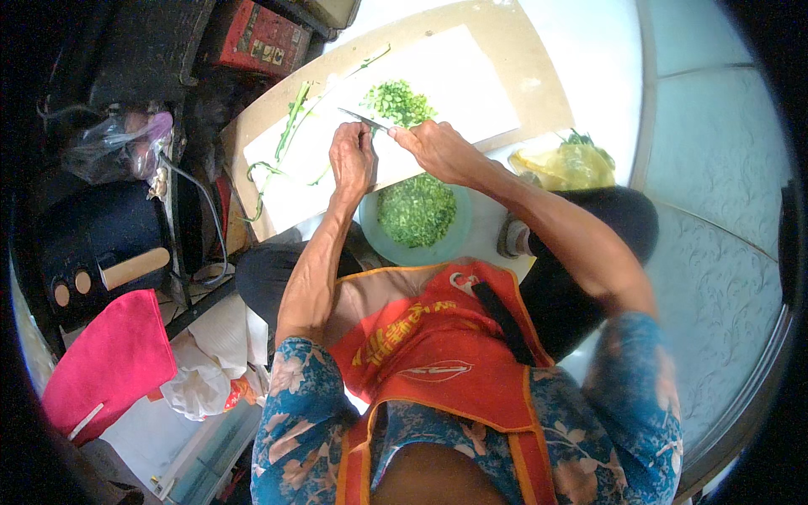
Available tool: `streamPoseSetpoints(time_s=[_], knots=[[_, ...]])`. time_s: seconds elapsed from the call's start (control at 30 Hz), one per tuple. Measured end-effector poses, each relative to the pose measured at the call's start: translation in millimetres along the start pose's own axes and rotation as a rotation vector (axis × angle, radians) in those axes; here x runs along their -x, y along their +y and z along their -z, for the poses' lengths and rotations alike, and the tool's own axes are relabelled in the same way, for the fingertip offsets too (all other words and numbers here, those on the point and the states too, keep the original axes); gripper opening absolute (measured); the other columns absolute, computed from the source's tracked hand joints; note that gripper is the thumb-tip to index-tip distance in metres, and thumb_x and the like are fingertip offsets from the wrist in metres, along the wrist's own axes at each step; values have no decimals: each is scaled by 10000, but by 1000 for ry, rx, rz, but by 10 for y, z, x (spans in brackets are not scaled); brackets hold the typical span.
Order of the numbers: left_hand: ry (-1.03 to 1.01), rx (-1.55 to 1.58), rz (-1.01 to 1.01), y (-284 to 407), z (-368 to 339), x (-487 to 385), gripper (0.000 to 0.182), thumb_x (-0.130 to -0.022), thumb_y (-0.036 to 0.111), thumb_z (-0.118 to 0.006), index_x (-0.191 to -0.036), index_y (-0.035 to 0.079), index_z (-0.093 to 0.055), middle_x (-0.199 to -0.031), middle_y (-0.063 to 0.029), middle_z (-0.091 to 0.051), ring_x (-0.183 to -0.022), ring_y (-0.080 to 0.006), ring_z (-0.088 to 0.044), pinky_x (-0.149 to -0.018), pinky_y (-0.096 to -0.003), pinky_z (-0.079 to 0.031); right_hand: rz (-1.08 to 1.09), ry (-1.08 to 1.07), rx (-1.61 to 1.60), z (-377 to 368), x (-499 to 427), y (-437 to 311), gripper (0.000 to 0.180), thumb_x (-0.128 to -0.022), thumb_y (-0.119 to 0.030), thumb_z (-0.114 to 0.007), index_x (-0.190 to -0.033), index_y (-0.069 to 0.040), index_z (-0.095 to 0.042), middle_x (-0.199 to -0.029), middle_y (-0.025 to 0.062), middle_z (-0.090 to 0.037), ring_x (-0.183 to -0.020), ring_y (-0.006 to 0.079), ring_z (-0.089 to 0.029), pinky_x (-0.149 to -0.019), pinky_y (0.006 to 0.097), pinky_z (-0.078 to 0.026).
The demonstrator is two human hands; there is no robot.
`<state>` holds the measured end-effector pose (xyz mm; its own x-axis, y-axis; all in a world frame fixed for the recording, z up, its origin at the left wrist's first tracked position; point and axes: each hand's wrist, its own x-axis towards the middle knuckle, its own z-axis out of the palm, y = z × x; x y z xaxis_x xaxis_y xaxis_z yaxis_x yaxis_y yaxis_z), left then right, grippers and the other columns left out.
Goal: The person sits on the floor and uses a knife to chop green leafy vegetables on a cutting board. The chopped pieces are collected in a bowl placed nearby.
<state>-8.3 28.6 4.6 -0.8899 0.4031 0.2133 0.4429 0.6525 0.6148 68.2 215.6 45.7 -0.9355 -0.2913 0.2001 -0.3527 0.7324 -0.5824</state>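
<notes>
My right hand grips a knife, its blade pointing left across a bright white cutting board. My left hand rests curled on the board just below the blade. Its fingers hide whatever may be under them. Beyond the knife lies a pile of chopped greens. Long green stems are scattered on the board's left side. Below the near edge, between my legs, a pale green bowl holds more finely chopped greens, partly covered by the board.
A tan board lies under the white one. At right sits a yellow plastic bag with leafy greens. Left stand a dark cabinet with a grey cable, a red box and a pink cloth. Tiled floor extends right.
</notes>
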Motion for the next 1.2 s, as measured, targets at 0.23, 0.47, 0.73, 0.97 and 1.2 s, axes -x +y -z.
streamPoseSetpoints(time_s=[0.23,0.47,0.73,0.97,1.2], knots=[[-17,-4,-24,5,-12,-15,100,-788,-36,-627,-886,-15,-620,-838,-170,-586,-789,-336,-595,-723,-408,-480,154,351,24,-224,-101,111,300,-915,-58,-452,-1183,45,-541,-666,171,-561,-569,324,-589,-468,433,-455],[-29,1,-2,34,56,12,154,-780,-43,-610,-931,-11,-615,-846,-174,-588,-799,-341,-598,-732,-410,-479,-81,-9,-14,59,-43,28,271,-931,-118,-454,-1169,-25,-545,-662,181,-590,-583,362,-612,-516,467,-493],[-12,-12,-49,21,-43,-66,142,-776,-47,-617,-914,-11,-607,-843,-181,-598,-781,-344,-598,-711,-418,-477,45,175,16,-91,-8,76,261,-932,-118,-456,-1146,-13,-560,-645,187,-578,-569,357,-610,-511,464,-494],[-31,7,43,32,15,-29,105,-784,-43,-619,-884,-15,-607,-833,-180,-602,-784,-349,-602,-710,-421,-478,-110,-53,-5,52,-113,29,287,-946,-131,-453,-1185,-18,-564,-675,196,-581,-600,358,-618,-523,463,-497],[-17,-19,18,45,-14,-40,98,-784,-45,-613,-875,-13,-603,-826,-180,-595,-784,-351,-597,-715,-422,-476,-19,52,0,-36,1,12,291,-946,-136,-454,-1190,-21,-565,-687,201,-584,-603,376,-612,-528,468,-496]])
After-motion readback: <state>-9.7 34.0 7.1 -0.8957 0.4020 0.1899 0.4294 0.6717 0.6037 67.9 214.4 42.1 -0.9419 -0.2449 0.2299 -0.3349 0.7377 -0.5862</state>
